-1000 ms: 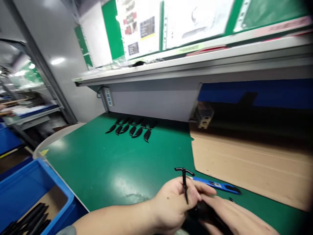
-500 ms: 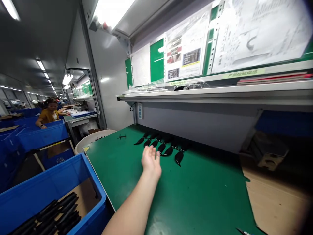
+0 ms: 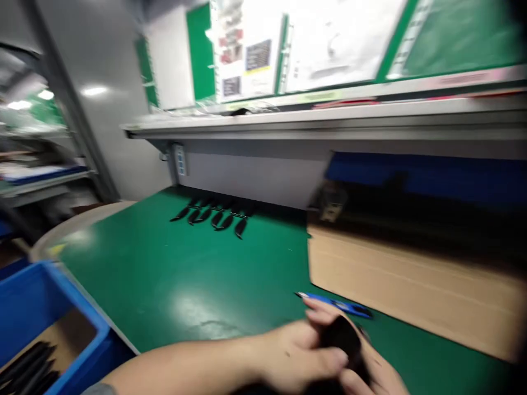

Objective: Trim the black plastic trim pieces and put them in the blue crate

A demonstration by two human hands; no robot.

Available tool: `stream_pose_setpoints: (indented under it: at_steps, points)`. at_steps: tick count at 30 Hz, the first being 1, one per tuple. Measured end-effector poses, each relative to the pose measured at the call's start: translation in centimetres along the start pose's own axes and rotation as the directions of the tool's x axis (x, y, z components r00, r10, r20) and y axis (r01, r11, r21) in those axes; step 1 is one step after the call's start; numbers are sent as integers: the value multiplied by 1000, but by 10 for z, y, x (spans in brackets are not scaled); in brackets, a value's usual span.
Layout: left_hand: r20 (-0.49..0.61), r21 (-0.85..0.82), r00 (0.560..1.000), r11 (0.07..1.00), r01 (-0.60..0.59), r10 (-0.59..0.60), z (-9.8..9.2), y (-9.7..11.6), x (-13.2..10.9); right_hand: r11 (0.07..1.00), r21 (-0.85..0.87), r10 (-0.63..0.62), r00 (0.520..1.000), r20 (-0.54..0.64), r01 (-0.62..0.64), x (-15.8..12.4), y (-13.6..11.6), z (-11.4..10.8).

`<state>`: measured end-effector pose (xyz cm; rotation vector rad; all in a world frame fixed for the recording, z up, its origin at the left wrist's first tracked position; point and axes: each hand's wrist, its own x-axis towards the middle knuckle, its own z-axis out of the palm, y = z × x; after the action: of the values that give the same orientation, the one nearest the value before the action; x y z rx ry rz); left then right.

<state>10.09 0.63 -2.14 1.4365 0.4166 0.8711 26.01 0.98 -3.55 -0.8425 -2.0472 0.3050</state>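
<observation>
My left hand [image 3: 294, 351] reaches in from the lower left, its thumb and fingers closed around a dark, rounded black piece [image 3: 342, 337]. Opposite it, my right hand [image 3: 376, 365] also grips the piece, partly cut off by the bottom edge. Fingers and blur hide most of the piece, so its kind is unclear. Just beyond the hands, a blue utility knife [image 3: 340, 304] lies on the green table [image 3: 164, 280]. Toward the back wall, several black curved, blade-shaped parts [image 3: 218, 218] sit in a row, apart from both hands.
A blue bin [image 3: 78, 310] holding several black rod-like pieces [image 3: 31, 370] stands at the left. Cardboard [image 3: 395, 280] covers the right side of the table, with a blue box [image 3: 432, 175] behind it. Overhead runs a white shelf [image 3: 308, 118]; a power strip [image 3: 180, 160] hangs below.
My view has swung right and down. My left hand, open near the row of black parts before, now grips the black piece with my right hand. The small part left of the row no longer shows.
</observation>
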Motion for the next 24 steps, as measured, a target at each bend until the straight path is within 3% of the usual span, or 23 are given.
stream_pose_setpoints:
  at_steps: [2,4,7,9,12,17,24]
  points:
    - [-28,-191,986,969,158,-167,1,1,0,988,124,87,996,18,-88,-1,4,-13]
    - [-149,-324,937,911,255,-315,-3,6,2,976,131,183,982,-46,-176,2,19,-28]
    - [-300,-446,835,842,304,-461,-13,15,3,959,-129,250,967,-44,-254,7,49,-46]
    - [-309,-492,804,809,322,-508,-18,21,3,943,-258,227,973,43,-209,10,64,-48]
    - [-263,-514,822,795,324,-505,-21,26,2,943,-299,193,973,129,-148,15,76,-39]
    - [-141,-503,863,786,361,-486,-16,22,0,938,-312,224,953,205,-153,24,76,-22]
    - [-136,-363,875,845,391,-464,-15,20,-3,922,-277,304,949,87,-270,14,68,-28]
